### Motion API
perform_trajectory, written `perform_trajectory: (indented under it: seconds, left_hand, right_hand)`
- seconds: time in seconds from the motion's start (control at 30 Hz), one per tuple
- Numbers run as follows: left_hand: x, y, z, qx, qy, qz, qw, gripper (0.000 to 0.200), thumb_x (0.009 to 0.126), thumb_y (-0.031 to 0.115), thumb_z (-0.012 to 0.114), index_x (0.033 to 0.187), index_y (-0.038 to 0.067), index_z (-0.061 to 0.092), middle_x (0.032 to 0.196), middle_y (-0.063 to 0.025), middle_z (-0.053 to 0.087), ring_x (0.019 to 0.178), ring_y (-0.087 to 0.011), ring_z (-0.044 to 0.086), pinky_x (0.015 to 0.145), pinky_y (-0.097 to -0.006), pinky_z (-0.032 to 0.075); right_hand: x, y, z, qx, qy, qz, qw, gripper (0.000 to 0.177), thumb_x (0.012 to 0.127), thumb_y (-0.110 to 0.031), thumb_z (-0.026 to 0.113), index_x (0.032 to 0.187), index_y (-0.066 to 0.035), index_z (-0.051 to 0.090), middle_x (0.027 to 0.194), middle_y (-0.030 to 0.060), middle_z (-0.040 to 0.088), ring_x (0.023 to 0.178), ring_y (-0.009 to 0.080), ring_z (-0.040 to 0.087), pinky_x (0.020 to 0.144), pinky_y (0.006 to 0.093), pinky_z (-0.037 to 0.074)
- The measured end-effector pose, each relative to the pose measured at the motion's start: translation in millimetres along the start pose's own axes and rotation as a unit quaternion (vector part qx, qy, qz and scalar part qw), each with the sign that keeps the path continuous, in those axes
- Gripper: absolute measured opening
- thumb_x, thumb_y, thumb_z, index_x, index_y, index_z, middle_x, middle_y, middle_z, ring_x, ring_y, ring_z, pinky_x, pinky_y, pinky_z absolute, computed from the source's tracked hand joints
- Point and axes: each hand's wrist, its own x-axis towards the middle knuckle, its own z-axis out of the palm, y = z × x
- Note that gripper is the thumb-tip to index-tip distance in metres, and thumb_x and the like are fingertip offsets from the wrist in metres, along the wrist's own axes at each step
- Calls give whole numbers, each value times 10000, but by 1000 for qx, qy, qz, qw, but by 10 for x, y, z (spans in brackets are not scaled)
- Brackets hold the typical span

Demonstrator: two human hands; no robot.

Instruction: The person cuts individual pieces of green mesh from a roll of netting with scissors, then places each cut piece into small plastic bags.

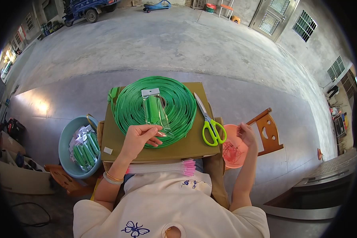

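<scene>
A clear plastic packet (154, 111) with a white header and green contents lies on a large coil of green strap (127, 107). My left hand (141, 139) is closed in a pinch at the packet's lower end, over the coil's near edge. Off to the right, my right hand (248, 135) is raised above a pink bowl (231, 133), its fingers curled together; whatever they hold, if anything, is too small to make out. Thin reddish pieces (233, 154) lie in the bowl. Scissors (212, 129) with lime-green handles rest right of the coil.
The coil sits on a brown cardboard box (198, 152). A bundle of clear strips with pink ends (162, 168) lies across my lap. At left, a blue basin (63, 144) holds several green packets. Wooden chair parts (271, 133) stand at right; a blue vehicle (83, 10) is far back.
</scene>
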Motion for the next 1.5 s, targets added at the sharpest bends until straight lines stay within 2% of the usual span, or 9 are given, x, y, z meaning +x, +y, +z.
perform_trajectory:
  seconds: [0.1, 0.2, 0.33, 0.6, 0.77, 0.87, 0.93, 1.1, 1.5]
  left_hand:
    - [-1, -20, 10, 0, -11, -13, 1000, 246, 893, 132, 526, 1028, -56, 609, 847, -130, 660, 657, -168, 649, 567, -234, 530]
    - [23, 27, 11, 2, -9, -14, 1000, 243, 893, 134, 528, 1027, -51, 613, 843, -128, 660, 657, -168, 649, 565, -233, 528]
    - [-6, 18, 56, -6, 1, -13, 1000, 242, 893, 135, 529, 1026, -48, 615, 845, -126, 661, 657, -167, 648, 564, -236, 528]
    - [-24, 48, 39, -7, 3, -5, 1000, 234, 881, 121, 534, 1011, -56, 614, 844, -154, 660, 635, -188, 645, 562, -258, 532]
    - [-5, 34, 48, -9, -8, -9, 1000, 230, 883, 119, 528, 1006, -54, 616, 843, -153, 661, 637, -187, 645, 564, -258, 533]
    - [-31, 30, 49, -2, -5, -14, 1000, 232, 884, 122, 527, 1006, -54, 616, 845, -155, 661, 636, -188, 645, 565, -260, 533]
    - [-6, 43, 76, 2, -7, -15, 1000, 233, 884, 122, 527, 1008, -55, 615, 847, -157, 661, 634, -188, 645, 565, -262, 535]
    - [-17, 28, 73, -16, 3, 3, 1000, 236, 882, 123, 532, 1010, -57, 614, 852, -164, 659, 629, -186, 644, 558, -260, 534]
    - [-254, 54, 87, -15, -25, 120, 992, 234, 892, 112, 513, 1005, -73, 599, 804, -156, 652, 588, -168, 621, 536, -258, 509]
  right_hand:
    - [180, 742, -465, -303, 113, -44, 945, 251, 790, -261, 619, 782, -12, 590, 743, 100, 625, 665, 163, 609, 619, 313, 504]
    - [154, 1229, -570, -768, 269, -121, 569, 280, 719, -272, 663, 701, -6, 576, 702, 133, 626, 638, 159, 621, 555, 324, 493]
    - [-174, -9, 265, -467, 293, -35, 834, 375, 768, -270, 649, 535, -20, 493, 449, 50, 482, 353, 148, 473, 345, 272, 403]
    - [-360, -592, 537, -42, 52, -93, 993, 358, 891, -321, 531, 642, -65, 505, 573, 23, 503, 505, 120, 495, 474, 245, 406]
    - [212, 830, -444, -243, 174, -58, 953, 226, 804, -245, 596, 692, -54, 556, 619, 67, 582, 551, 166, 567, 522, 330, 467]
    - [88, 856, -420, -706, 363, -287, 536, 204, 736, -200, 636, 727, -1, 590, 638, 100, 605, 560, 174, 591, 532, 354, 485]
    - [-85, 216, -23, -504, 333, -95, 791, 231, 727, -187, 648, 749, 37, 598, 617, 94, 586, 498, 152, 569, 463, 300, 463]
    - [-329, -683, 801, -329, 282, -189, 881, 183, 777, -145, 644, 823, 29, 607, 623, 42, 566, 482, 86, 511, 432, 212, 414]
    - [-601, 115, 3182, -324, -139, -459, 815, 404, 739, 71, 617, 1126, -35, 573, 1146, 117, 583, 895, 193, 631, 745, 277, 531]
